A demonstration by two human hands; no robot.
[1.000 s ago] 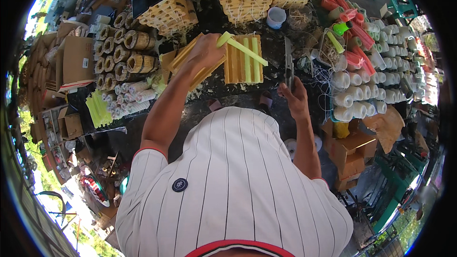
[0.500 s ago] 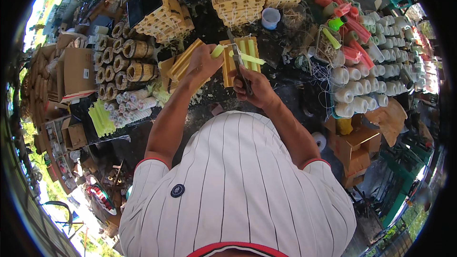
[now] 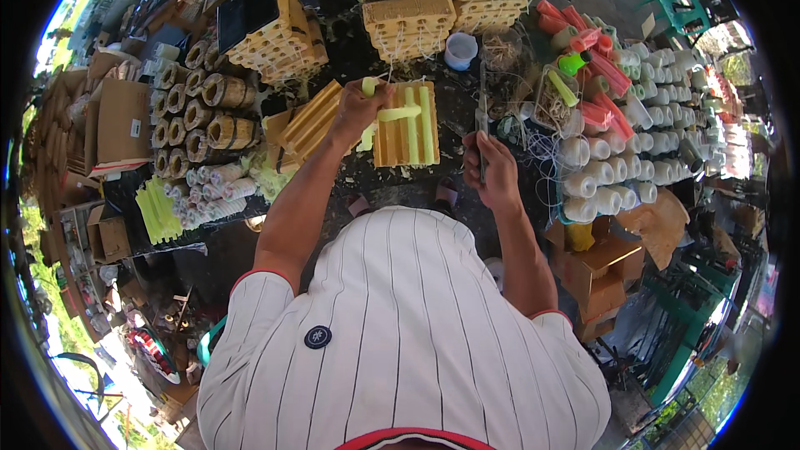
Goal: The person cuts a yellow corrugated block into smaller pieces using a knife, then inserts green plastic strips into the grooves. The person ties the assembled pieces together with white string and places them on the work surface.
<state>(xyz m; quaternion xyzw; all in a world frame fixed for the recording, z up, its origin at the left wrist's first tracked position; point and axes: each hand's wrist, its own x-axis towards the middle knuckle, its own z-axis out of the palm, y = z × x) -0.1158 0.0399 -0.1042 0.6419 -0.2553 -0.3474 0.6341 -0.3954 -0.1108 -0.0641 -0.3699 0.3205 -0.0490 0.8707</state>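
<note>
My left hand [image 3: 363, 110] is closed round a pale green candle [image 3: 368, 87] whose ends stick out above and below the fist. Beside those knuckles another pale green piece [image 3: 402, 113] lies crosswise over a yellow grooved mould half [image 3: 408, 158]. Further pale green candles [image 3: 427, 129] rest in that half's grooves. The matching mould half [image 3: 312, 123] lies tilted to the left, partly behind my left wrist. Right of the mould, my right hand [image 3: 495, 168] grips a knife [image 3: 482, 104] by its handle, blade pointing away from me and apart from the candles.
Stacked yellow moulds [image 3: 407, 17] with strings stand at the back, near a white cup [image 3: 460, 51]. On the right are red candles [image 3: 612, 71] and rows of white cylinders [image 3: 612, 175]. Bamboo-like tubes [image 3: 225, 87] and pale green sticks [image 3: 164, 210] lie left.
The knife and my right hand have drawn away to the right from the mould. My left hand has shifted slightly, its candle now more upright. The view has moved a little.
</note>
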